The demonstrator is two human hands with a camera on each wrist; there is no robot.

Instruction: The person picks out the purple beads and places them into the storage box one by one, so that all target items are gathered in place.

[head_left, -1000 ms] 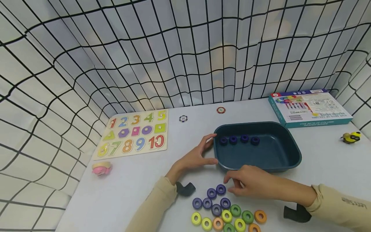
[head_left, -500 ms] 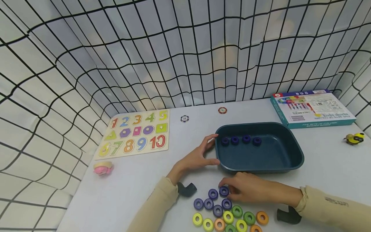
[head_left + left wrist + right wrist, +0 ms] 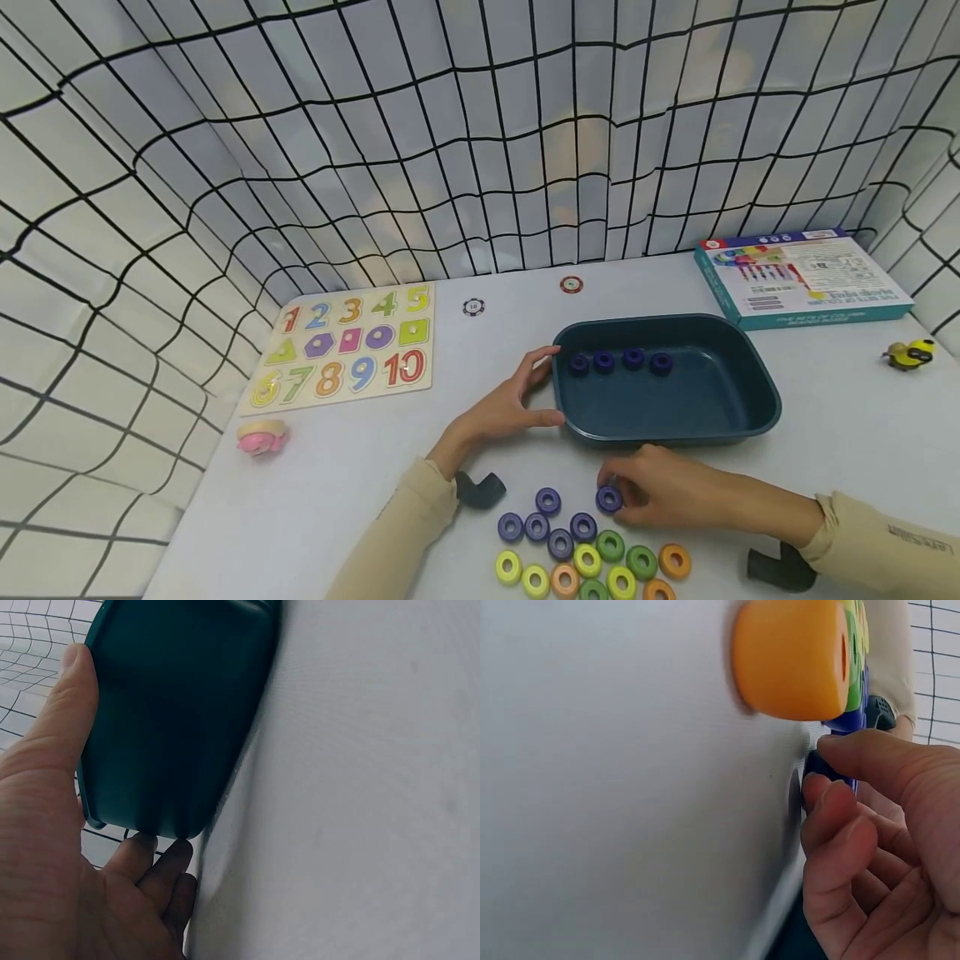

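Observation:
My left hand (image 3: pixel 510 404) holds the left end of a dark teal tray (image 3: pixel 712 408). In the left wrist view the thumb (image 3: pixel 64 712) lies along the tray's rim, and the other fingertips touch its far corner. Just in front of the tray, my right hand (image 3: pixel 675 492) pinches a purple ring-shaped bead (image 3: pixel 609 510) between thumb and fingers. More purple beads (image 3: pixel 560 544) lie loose to its left. Inside the tray, several purple beads (image 3: pixel 633 358) stand in a row near the back wall. The right wrist view shows the pinched bead (image 3: pixel 831 774) mostly hidden by fingers.
Yellow (image 3: pixel 508 566), green (image 3: pixel 641 562) and orange beads (image 3: pixel 674 562) lie at the table's front. A number puzzle board (image 3: pixel 341 350) and pink toy (image 3: pixel 261 437) are left. Two chips, a box (image 3: pixel 810 279) and yellow toy (image 3: pixel 909 356) stand farther off. Black netting surrounds the table.
My right hand moves left to a purple bead, takes hold of it, and brings it a little to the right, away from the others. The left hand stays at the tray.

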